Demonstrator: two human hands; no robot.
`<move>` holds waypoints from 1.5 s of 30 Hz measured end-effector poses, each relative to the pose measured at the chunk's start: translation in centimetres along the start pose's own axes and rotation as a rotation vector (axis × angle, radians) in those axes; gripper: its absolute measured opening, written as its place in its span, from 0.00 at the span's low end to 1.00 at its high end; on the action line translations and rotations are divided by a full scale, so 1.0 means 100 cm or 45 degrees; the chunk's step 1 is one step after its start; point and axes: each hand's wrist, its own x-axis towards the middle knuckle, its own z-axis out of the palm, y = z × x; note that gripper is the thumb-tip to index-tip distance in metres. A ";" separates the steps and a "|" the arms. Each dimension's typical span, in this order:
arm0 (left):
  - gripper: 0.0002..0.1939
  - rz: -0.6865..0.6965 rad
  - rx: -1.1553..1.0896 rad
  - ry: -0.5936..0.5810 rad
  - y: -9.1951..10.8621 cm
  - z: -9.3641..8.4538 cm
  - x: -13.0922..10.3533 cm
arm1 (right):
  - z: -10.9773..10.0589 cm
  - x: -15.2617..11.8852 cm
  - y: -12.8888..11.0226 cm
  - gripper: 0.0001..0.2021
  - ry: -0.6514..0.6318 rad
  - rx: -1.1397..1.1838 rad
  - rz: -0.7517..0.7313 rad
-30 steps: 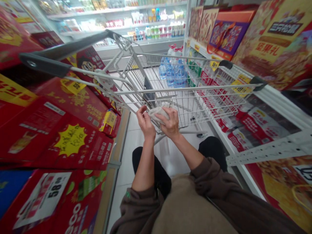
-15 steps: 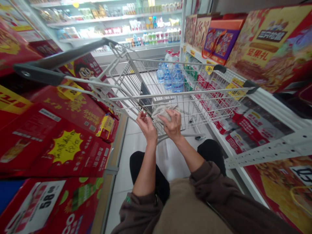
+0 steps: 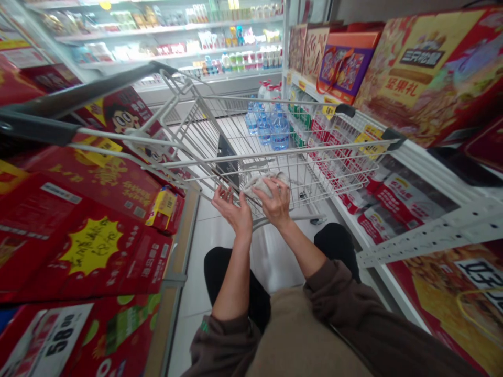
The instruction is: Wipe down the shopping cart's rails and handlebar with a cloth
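A wire shopping cart (image 3: 275,155) stands sideways in front of me, its dark handle (image 3: 90,91) at the upper left. My right hand (image 3: 277,201) is closed on a crumpled greyish-white cloth (image 3: 265,183), which lies against the cart's near side wires. Just left of it, my left hand (image 3: 232,209) is open, palm turned up and fingers apart, beside the lower wires near the basket's back end. Whether its fingertips touch a wire I cannot tell. A dark panel (image 3: 228,161) shows inside the cart behind the hands.
Red gift boxes (image 3: 98,220) are stacked along the left. Shelves of packed bottles (image 3: 396,204) and large gift boxes (image 3: 424,73) line the right. Blue-tinted water jugs (image 3: 279,128) stand on the floor beyond the cart. A lit refrigerated shelf (image 3: 176,47) spans the back.
My left hand's fingers have spread, and its palm has turned up more. The right hand keeps hold of the cloth. The view has shifted slightly, moving the scene left.
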 end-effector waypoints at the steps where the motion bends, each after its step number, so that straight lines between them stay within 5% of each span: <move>1: 0.33 -0.004 -0.014 0.015 0.000 0.004 -0.005 | 0.002 0.005 0.001 0.18 0.012 -0.005 -0.007; 9: 0.34 0.037 0.100 -0.113 -0.014 0.017 -0.010 | 0.004 -0.025 0.015 0.16 -0.062 -0.045 0.050; 17: 0.33 0.105 0.169 -0.114 -0.016 0.014 -0.009 | 0.004 0.020 0.021 0.17 0.113 -0.086 0.026; 21: 0.34 0.160 0.203 -0.107 -0.019 0.012 -0.009 | 0.008 -0.012 0.030 0.16 0.077 -0.109 0.041; 25: 0.37 0.158 0.231 -0.046 -0.020 0.009 -0.006 | -0.006 -0.030 0.035 0.20 -0.091 -0.053 0.079; 30: 0.32 0.234 0.352 0.227 -0.002 0.018 -0.012 | -0.014 -0.005 0.041 0.20 0.035 -0.012 0.099; 33: 0.24 0.334 0.315 -0.009 0.008 0.028 -0.019 | -0.004 -0.009 0.048 0.18 0.060 -0.029 0.095; 37: 0.26 0.341 0.303 -0.306 0.003 0.037 -0.024 | 0.000 -0.038 0.055 0.15 -0.004 -0.060 0.060; 45: 0.36 0.183 0.245 -0.484 -0.015 0.034 -0.015 | -0.013 -0.003 0.071 0.22 0.216 -0.123 0.107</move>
